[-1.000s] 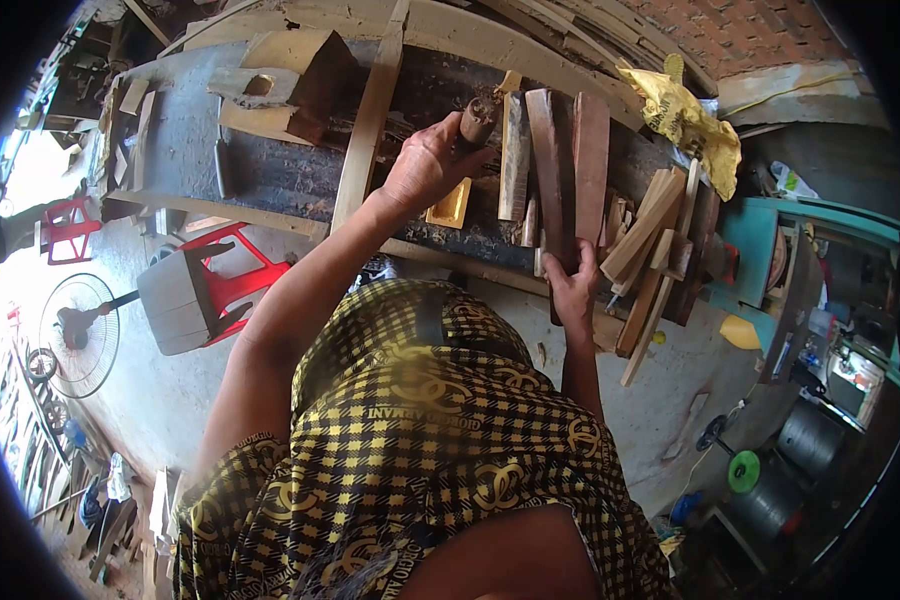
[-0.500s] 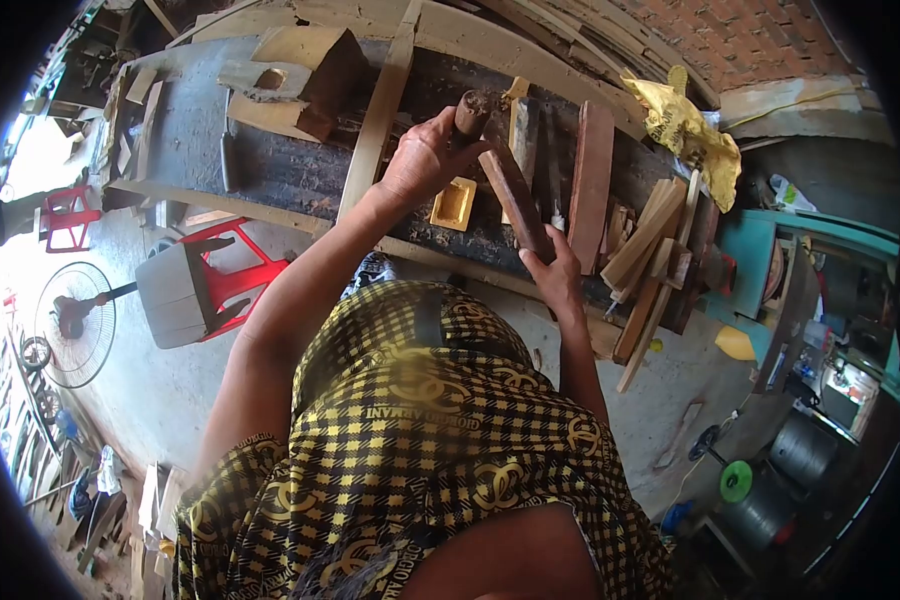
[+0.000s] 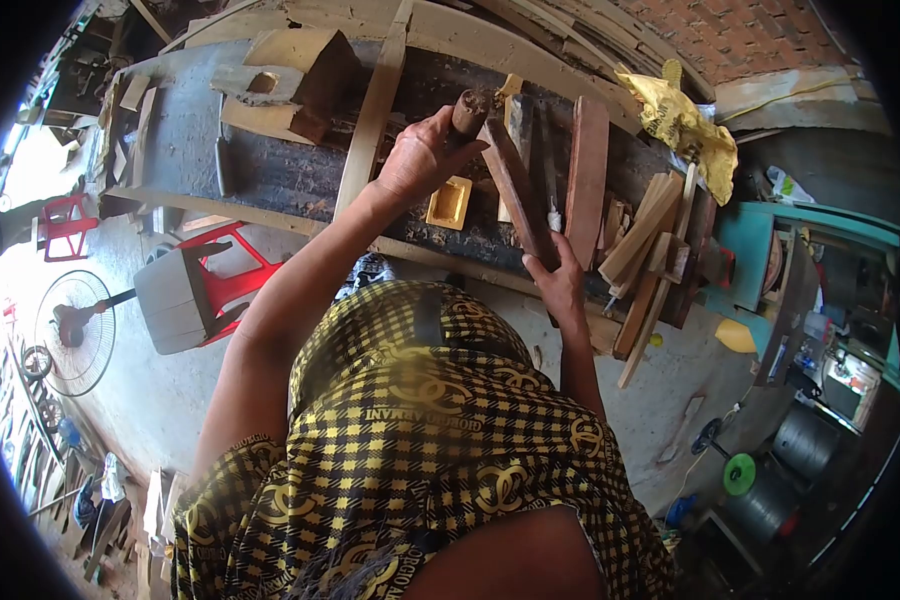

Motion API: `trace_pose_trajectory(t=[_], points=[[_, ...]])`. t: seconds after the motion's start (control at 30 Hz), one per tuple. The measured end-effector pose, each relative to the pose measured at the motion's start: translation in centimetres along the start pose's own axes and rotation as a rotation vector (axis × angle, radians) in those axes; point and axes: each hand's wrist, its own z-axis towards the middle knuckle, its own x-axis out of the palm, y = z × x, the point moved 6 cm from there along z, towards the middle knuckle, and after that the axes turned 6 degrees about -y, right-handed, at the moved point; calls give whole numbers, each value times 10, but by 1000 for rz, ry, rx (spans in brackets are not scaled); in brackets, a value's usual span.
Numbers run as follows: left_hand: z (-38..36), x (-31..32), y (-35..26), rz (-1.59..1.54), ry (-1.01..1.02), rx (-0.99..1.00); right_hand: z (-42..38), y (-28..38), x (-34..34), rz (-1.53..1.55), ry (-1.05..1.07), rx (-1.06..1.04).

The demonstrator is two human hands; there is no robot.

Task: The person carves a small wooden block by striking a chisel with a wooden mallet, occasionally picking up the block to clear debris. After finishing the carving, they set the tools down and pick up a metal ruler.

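Note:
My left hand point(image 3: 417, 163) is wrapped round a short round wooden piece point(image 3: 467, 115) with a rough, frayed top end, above the dark workbench. Its lower part is hidden in my grip. In my right hand point(image 3: 557, 275), near the bench's front edge, is one end of a long dark wooden bar point(image 3: 518, 190). The bar slants up to the left, its far end close beside the round piece. Just below my left hand lies a small yellow tray point(image 3: 450, 203). Chisel-like tools point(image 3: 549, 160) and a reddish-brown plank point(image 3: 587, 165) lie right of the bar.
A wooden block point(image 3: 315, 85) and a pale board point(image 3: 373, 110) rest on the bench at left. Wood strips point(image 3: 650, 235) are piled at right, by a crumpled yellow bag point(image 3: 685, 130). A red stool point(image 3: 235, 280) and a fan point(image 3: 73, 332) stand on the floor at left.
The far end of the bar has swung slightly up and closer to the round piece. My hands keep their grips, and the view has shifted a little.

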Motion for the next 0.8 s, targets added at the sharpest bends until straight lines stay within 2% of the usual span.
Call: trace_pose_trajectory(t=[0.13, 0.3, 0.8], points=[[-1, 1, -1, 32, -12, 38, -4, 5, -2, -27, 0, -32], [-2, 2, 1, 15, 4, 18, -5, -10, 0, 35, 17, 83], [-2, 5, 3, 4, -5, 18, -11, -3, -3, 23, -15, 18]])
